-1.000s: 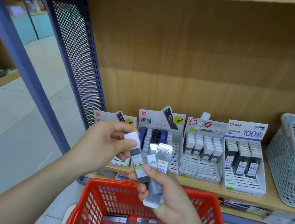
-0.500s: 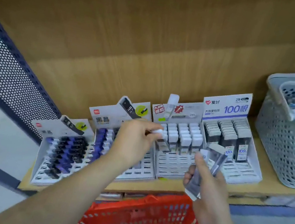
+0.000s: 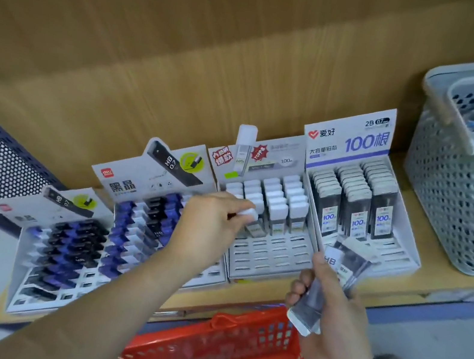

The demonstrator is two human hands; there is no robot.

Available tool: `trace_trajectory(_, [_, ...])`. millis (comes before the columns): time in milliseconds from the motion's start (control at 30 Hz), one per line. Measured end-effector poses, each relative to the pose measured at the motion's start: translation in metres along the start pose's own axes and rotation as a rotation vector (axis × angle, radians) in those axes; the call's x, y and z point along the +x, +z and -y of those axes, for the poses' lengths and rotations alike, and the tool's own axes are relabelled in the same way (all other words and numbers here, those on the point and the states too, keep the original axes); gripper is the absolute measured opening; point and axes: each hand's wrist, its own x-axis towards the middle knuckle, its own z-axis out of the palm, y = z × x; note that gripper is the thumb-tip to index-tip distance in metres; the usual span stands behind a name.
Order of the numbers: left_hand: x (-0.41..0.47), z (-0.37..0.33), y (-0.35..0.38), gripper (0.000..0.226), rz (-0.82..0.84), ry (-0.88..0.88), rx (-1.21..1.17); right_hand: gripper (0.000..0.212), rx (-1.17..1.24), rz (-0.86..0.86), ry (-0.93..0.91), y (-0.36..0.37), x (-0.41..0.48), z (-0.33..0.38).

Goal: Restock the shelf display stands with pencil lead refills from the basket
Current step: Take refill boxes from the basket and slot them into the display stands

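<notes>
Left grip [image 3: 208, 225]: pinches one white-capped refill [image 3: 247, 212] at grey display stand [image 3: 270, 254]; seat upright in next vacant slot. Right grip [image 3: 331, 303]: clasps spare refills [image 3: 344, 263]; best kept clear.

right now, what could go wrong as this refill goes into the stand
1. The left hand pinches a white-capped refill tilted beside packed rows in the grey stand; it could miss its slot or knock neighbours.
2. The right hand grips several fanned refills; one might slip out.
3. One of those reads HB and the 2B stand is nearest, so a mix-up is possible.
</notes>
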Motion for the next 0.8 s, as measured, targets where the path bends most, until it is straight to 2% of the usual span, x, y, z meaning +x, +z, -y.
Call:
trace_trajectory(67, [-0.001, 0.002, 0.002, 0.021, 0.019, 0.053, 0.075, 0.033, -0.004, 0.001, 0.018, -0.002, -0.002, -0.002])
trace_trajectory(200, [0.0, 0.003, 0.006, 0.019, 0.049, 0.165, 0.19, 0.058, -0.056, -0.036, 0.026, -0.001, -0.006, -0.006])
trace_trajectory(367, [0.006, 0.001, 0.013, 0.019, -0.033, 0.196, 0.226, 0.033, 0.0, -0.027, 0.086, -0.002, -0.004, -0.011])
trace_trajectory(433, [0.008, -0.001, 0.014, 0.012, -0.064, 0.131, 0.223, 0.03, 0.018, -0.018, 0.102, -0.002, -0.004, -0.013])
trace_trajectory(500, [0.01, 0.0, 0.015, 0.002, -0.081, 0.172, 0.263, 0.031, 0.017, -0.009, 0.11, -0.001, -0.003, -0.014])
trace_trajectory(600, [0.011, 0.004, 0.018, 0.003, -0.112, 0.224, 0.32, 0.029, 0.019, 0.028, 0.116, 0.0, -0.004, -0.015])
trace_trajectory(733, [0.004, -0.008, 0.014, 0.007, -0.096, 0.053, 0.146, 0.025, 0.004, 0.073, 0.103, 0.001, -0.005, -0.016])
trace_trajectory(800, [-0.01, -0.022, 0.01, 0.014, 0.093, -0.143, -0.143, 0.035, -0.028, 0.097, 0.099, 0.002, -0.005, -0.018])
